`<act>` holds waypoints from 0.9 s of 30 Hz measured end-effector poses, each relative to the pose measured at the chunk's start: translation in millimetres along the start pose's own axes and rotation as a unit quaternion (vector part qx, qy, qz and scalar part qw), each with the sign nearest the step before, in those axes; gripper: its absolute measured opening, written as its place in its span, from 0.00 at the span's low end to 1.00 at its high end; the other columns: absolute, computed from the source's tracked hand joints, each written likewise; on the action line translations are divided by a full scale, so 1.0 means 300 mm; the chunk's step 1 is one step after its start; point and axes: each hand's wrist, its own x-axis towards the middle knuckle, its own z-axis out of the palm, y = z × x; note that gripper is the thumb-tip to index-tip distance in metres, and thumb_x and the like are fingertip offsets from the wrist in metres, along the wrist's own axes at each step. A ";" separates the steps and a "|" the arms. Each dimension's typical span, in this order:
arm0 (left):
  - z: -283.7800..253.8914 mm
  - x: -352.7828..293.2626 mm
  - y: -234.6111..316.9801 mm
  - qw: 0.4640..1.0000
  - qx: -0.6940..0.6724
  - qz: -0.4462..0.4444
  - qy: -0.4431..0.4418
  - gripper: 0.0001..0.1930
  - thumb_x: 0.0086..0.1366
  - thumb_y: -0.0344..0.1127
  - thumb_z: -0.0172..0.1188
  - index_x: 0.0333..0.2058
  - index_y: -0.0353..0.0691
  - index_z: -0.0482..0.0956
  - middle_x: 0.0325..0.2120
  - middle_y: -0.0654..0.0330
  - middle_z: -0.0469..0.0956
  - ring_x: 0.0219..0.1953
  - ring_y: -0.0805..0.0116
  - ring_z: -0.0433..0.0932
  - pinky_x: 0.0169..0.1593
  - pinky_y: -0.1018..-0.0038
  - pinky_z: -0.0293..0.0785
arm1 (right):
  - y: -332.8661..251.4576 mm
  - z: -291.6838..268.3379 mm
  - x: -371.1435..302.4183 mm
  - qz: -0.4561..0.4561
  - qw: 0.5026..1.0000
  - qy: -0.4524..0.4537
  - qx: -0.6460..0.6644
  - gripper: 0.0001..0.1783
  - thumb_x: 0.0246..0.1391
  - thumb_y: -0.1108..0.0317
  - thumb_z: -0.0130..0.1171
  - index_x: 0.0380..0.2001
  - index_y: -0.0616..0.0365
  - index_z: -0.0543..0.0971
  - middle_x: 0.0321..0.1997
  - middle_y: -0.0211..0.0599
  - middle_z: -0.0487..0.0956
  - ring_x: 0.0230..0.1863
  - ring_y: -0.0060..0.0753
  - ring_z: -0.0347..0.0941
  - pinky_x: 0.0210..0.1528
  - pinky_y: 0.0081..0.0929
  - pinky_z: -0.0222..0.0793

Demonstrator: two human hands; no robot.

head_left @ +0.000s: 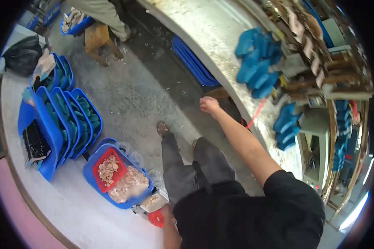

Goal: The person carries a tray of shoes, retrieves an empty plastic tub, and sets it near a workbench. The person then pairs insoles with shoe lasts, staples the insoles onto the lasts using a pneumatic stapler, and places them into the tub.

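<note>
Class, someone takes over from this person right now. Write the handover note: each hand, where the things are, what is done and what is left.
Right hand: closed in a loose fist, holding nothing visible, stretched out beside the bench edge.
Left hand: low at the body, mostly hidden, next to a red object; grip unclear.
Things: blue bin of pale pieces with a red tray on top, at left; blue soles piled on the bench.
Done: pieces sit in bin and tray.
Left: cannot tell from this view.

Even daylight, bright glare at lower right, soft motion blur throughout, and strong fisheye bending with dark corners.
</note>
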 end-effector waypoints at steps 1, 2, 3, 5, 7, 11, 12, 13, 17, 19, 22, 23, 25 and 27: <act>-0.061 0.102 0.111 0.993 -0.112 0.023 0.007 0.18 0.70 0.38 0.54 0.55 0.38 0.71 0.43 0.58 0.78 0.43 0.61 0.80 0.46 0.65 0.79 | -0.042 0.084 0.095 0.012 0.999 0.031 0.006 0.19 0.62 0.66 0.56 0.55 0.60 0.75 0.43 0.37 0.80 0.42 0.35 0.78 0.45 0.34 0.78; -0.104 0.198 0.246 0.979 -0.198 0.050 0.004 0.19 0.70 0.39 0.54 0.56 0.37 0.71 0.45 0.58 0.78 0.44 0.60 0.81 0.47 0.65 0.79 | -0.058 0.099 0.227 0.026 0.997 0.053 0.055 0.20 0.63 0.65 0.55 0.56 0.60 0.73 0.47 0.39 0.79 0.47 0.37 0.76 0.49 0.36 0.77; -0.067 0.269 0.515 0.989 0.019 0.139 0.048 0.20 0.69 0.34 0.55 0.58 0.37 0.69 0.46 0.53 0.78 0.45 0.60 0.81 0.48 0.69 0.79 | -0.062 0.039 0.378 0.032 0.989 0.098 0.111 0.21 0.64 0.64 0.54 0.58 0.61 0.72 0.52 0.42 0.77 0.52 0.38 0.75 0.53 0.38 0.75; -0.039 0.391 0.897 0.978 -0.148 0.075 0.125 0.23 0.68 0.32 0.56 0.61 0.36 0.67 0.47 0.49 0.78 0.47 0.59 0.80 0.49 0.67 0.79 | -0.069 -0.018 0.637 0.016 0.962 0.165 0.216 0.27 0.64 0.61 0.54 0.64 0.57 0.68 0.58 0.45 0.73 0.56 0.42 0.72 0.61 0.41 0.73; -0.028 0.467 1.078 0.979 -0.131 0.028 0.152 0.25 0.67 0.31 0.57 0.62 0.35 0.66 0.48 0.48 0.77 0.48 0.59 0.80 0.51 0.65 0.78 | -0.060 -0.039 0.879 0.033 0.930 0.219 0.292 0.29 0.64 0.57 0.56 0.64 0.54 0.66 0.58 0.44 0.72 0.56 0.40 0.71 0.61 0.41 0.73; -0.058 0.608 1.037 0.992 -0.060 0.009 0.110 0.26 0.65 0.31 0.58 0.61 0.38 0.66 0.47 0.51 0.76 0.50 0.56 0.78 0.51 0.61 0.78 | -0.055 -0.091 1.216 0.014 0.890 0.255 0.377 0.25 0.63 0.59 0.57 0.58 0.59 0.67 0.55 0.47 0.73 0.55 0.47 0.72 0.61 0.46 0.73; -0.036 0.636 1.014 0.988 -0.072 -0.037 0.130 0.27 0.64 0.31 0.59 0.61 0.37 0.66 0.47 0.50 0.77 0.49 0.56 0.79 0.50 0.61 0.78 | -0.069 -0.132 1.287 -0.001 0.860 0.292 0.418 0.24 0.63 0.58 0.57 0.57 0.57 0.68 0.54 0.45 0.74 0.53 0.46 0.73 0.57 0.43 0.75; -0.022 0.648 0.988 0.981 -0.084 -0.083 0.151 0.28 0.63 0.30 0.60 0.61 0.37 0.66 0.47 0.50 0.77 0.48 0.55 0.79 0.49 0.60 0.79 | -0.081 -0.163 1.332 -0.016 0.828 0.327 0.456 0.23 0.62 0.57 0.58 0.56 0.54 0.69 0.53 0.43 0.74 0.52 0.45 0.73 0.53 0.40 0.78; -0.055 0.555 0.926 0.980 -0.019 -0.163 0.113 0.28 0.61 0.28 0.61 0.61 0.36 0.67 0.46 0.48 0.79 0.44 0.56 0.81 0.45 0.61 0.80 | -0.131 -0.037 1.344 0.000 0.802 0.407 0.437 0.21 0.61 0.56 0.59 0.54 0.51 0.72 0.50 0.39 0.77 0.48 0.40 0.75 0.44 0.32 0.80; -0.052 0.554 0.974 0.977 -0.005 -0.169 0.130 0.26 0.62 0.29 0.61 0.59 0.35 0.68 0.44 0.48 0.79 0.43 0.56 0.82 0.44 0.62 0.80 | -0.161 -0.101 1.343 -0.029 0.791 0.395 0.466 0.19 0.62 0.58 0.58 0.53 0.52 0.73 0.49 0.39 0.77 0.47 0.38 0.75 0.42 0.30 0.79; -0.047 0.530 1.069 0.980 -0.015 -0.139 0.145 0.24 0.63 0.30 0.60 0.58 0.35 0.69 0.43 0.49 0.79 0.42 0.57 0.82 0.43 0.63 0.80 | -0.222 -0.123 1.327 -0.073 0.781 0.349 0.512 0.16 0.62 0.60 0.58 0.51 0.53 0.74 0.48 0.38 0.78 0.44 0.35 0.76 0.39 0.27 0.78; -0.038 0.518 1.097 0.979 -0.022 -0.130 0.155 0.24 0.64 0.30 0.60 0.58 0.36 0.69 0.43 0.50 0.79 0.42 0.57 0.82 0.42 0.63 0.80 | -0.237 -0.111 1.314 -0.086 0.779 0.333 0.524 0.16 0.63 0.60 0.58 0.50 0.53 0.74 0.48 0.37 0.78 0.44 0.34 0.76 0.38 0.26 0.77; -0.002 0.492 1.141 0.980 -0.020 -0.116 0.161 0.23 0.64 0.30 0.59 0.58 0.36 0.69 0.43 0.50 0.80 0.41 0.57 0.82 0.42 0.64 0.80 | -0.269 -0.102 1.266 -0.110 0.782 0.281 0.545 0.14 0.63 0.62 0.57 0.49 0.53 0.75 0.47 0.37 0.79 0.42 0.32 0.76 0.36 0.24 0.76; 0.011 0.421 1.155 0.982 -0.019 -0.105 0.155 0.23 0.64 0.31 0.59 0.58 0.36 0.69 0.43 0.49 0.80 0.41 0.57 0.82 0.42 0.64 0.80 | -0.297 -0.028 1.164 -0.128 0.791 0.213 0.559 0.12 0.64 0.63 0.57 0.48 0.54 0.76 0.46 0.36 0.80 0.40 0.30 0.76 0.34 0.22 0.75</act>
